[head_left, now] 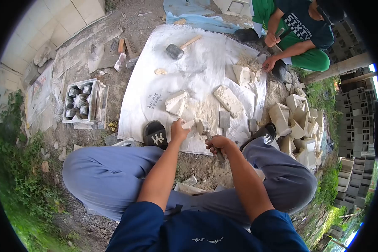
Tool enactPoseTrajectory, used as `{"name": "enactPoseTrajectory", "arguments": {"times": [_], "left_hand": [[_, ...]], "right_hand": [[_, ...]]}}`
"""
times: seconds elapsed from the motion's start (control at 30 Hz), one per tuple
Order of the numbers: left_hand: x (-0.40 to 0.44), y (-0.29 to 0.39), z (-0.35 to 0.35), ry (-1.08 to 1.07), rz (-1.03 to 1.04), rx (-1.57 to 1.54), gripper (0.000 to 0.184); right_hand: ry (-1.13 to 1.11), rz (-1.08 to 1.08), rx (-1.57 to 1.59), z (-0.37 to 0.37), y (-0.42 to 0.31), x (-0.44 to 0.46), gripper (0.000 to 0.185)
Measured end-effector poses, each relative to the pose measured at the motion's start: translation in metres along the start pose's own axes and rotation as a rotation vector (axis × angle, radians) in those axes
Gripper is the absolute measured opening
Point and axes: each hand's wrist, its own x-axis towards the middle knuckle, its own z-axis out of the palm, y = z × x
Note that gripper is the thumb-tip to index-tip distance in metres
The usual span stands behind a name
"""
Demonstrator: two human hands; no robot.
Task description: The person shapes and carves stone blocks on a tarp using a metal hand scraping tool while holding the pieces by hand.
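Note:
My left hand is closed on a small pale stone piece just above the white sheet. Close to its right, my right hand grips the handle of a hammer. The hammer's metal head points up toward the stone piece; whether the two touch, I cannot tell. Beyond my hands lie two larger cream stone blocks, a left block and a right block, with pale chips and dust between them. A flat grey metal piece rests near the right block.
A mallet lies at the sheet's far side. At top right a co-worker's hand holds a tool over another stone. Broken stones are piled right. A metal mould stands left. My sandalled feet flank the work.

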Motion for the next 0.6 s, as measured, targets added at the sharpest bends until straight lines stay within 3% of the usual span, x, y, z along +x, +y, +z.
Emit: {"name": "enactPoseTrajectory", "arguments": {"times": [0.07,0.1,0.2,0.3,0.43,0.47,0.5,0.6], "left_hand": [[-0.003,-0.005,0.007,0.112,0.155,0.019,0.046],[-0.007,0.004,0.002,0.109,0.187,0.013,0.045],[-0.005,0.013,0.003,0.077,0.152,-0.109,0.045],[-0.001,0.014,0.001,0.141,0.222,-0.091,0.047],[-0.003,0.025,-0.003,0.244,0.089,-0.081,0.041],[-0.005,0.028,-0.009,0.156,-0.008,-0.103,0.042],[-0.006,0.025,-0.01,0.066,-0.106,-0.121,0.043],[-0.005,0.019,-0.008,0.089,-0.055,-0.12,0.043]], "right_hand": [[0.027,-0.044,-0.012,0.012,0.019,-0.004,0.028],[0.161,-0.115,-0.066,0.021,0.027,-0.001,0.041],[0.29,-0.193,0.025,0.031,0.041,0.007,0.052],[0.427,-0.336,-0.105,0.029,0.051,0.011,0.06],[0.508,-0.633,-0.133,0.026,0.053,0.022,0.063],[0.539,-0.749,-0.121,0.028,0.054,0.026,0.063],[0.556,-0.711,-0.113,0.034,0.049,0.019,0.071],[0.609,-0.837,-0.126,0.046,0.045,0.03,0.07]]}}
